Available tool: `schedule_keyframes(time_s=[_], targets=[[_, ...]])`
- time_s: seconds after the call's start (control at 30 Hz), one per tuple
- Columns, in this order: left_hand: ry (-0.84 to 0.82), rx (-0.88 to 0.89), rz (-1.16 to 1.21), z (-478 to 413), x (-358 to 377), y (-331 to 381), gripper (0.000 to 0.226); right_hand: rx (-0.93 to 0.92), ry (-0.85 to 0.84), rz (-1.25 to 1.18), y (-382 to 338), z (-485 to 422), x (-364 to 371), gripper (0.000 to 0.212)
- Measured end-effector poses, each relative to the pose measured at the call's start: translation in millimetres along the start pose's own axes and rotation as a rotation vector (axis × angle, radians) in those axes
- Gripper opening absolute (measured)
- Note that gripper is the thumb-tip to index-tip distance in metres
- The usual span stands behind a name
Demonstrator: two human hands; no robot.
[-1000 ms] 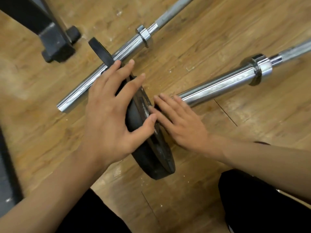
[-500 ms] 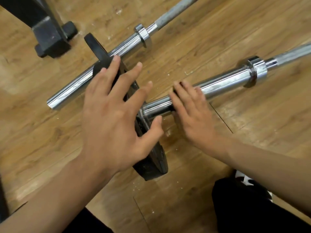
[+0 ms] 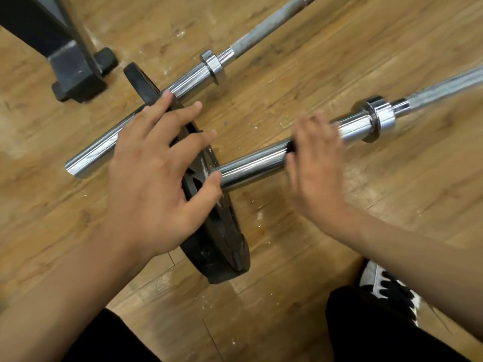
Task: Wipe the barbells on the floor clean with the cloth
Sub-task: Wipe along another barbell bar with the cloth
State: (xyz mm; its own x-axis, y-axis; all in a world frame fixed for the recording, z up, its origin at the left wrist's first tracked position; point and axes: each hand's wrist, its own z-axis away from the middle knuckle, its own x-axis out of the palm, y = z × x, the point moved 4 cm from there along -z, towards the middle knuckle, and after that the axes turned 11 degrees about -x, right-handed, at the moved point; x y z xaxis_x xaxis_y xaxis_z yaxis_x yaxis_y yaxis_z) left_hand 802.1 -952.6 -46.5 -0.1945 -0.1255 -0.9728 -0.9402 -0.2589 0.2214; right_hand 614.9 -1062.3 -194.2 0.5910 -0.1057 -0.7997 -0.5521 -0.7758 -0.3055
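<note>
Black plate point(image 3: 222, 244) under splayed left hand point(image 3: 154, 184)

The light is bright, even and warm, falling from above across the honey-coloured wooden plank floor point(image 3: 287, 87). White glare streaks run along the chrome sleeve of the nearer steel barbell point(image 3: 251, 168) and along the farther chrome barbell point(image 3: 188, 82). Shadows are soft and short, darkest under the black round iron weight plate point(image 3: 222, 246). My left hand point(image 3: 156, 184) is fairly sharp. My right hand point(image 3: 316, 163) is smeared by blur, its fingers indistinct. Toward the floor's far right the nearer bar's shaft bows and softens, and a pale sheen washes the floor's left edge.
</note>
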Motion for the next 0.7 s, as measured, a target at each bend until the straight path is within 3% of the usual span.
schedule_keyframes(time_s=[0.1, 0.17, 0.23, 0.33, 0.47, 0.57, 0.63, 0.7], targets=[[-0.006, -0.004, 0.004, -7, -2, 0, 0.058, -0.432, -0.132, 0.036, -66, 1, 25, 0.063], [-0.019, -0.001, 0.001, -11, -3, -1, 0.06, -0.612, -0.162, 0.152, -51, 1, 23, 0.073], [-0.038, 0.0, 0.006, -13, -3, -3, 0.062, -0.526, -0.092, 0.226, -4, 4, 10, 0.07], [-0.048, -0.003, 0.007, -16, -2, -5, 0.064, -0.195, -0.041, 0.254, 71, 13, -25, 0.056], [-0.061, 0.034, 0.008, -24, -2, -6, 0.062, 0.083, -0.014, 0.134, 33, -7, -17, 0.054], [-0.053, 0.03, 0.011, -29, -3, -9, 0.061, -0.245, -0.131, 0.04, -44, -21, 19, 0.052], [-0.054, 0.031, 0.007, -32, -3, -8, 0.061, -0.477, -0.207, 0.132, -52, -20, 25, 0.053], [-0.07, 0.027, 0.016, -33, -3, -10, 0.062, -0.427, -0.19, 0.168, -22, -21, 12, 0.051]])
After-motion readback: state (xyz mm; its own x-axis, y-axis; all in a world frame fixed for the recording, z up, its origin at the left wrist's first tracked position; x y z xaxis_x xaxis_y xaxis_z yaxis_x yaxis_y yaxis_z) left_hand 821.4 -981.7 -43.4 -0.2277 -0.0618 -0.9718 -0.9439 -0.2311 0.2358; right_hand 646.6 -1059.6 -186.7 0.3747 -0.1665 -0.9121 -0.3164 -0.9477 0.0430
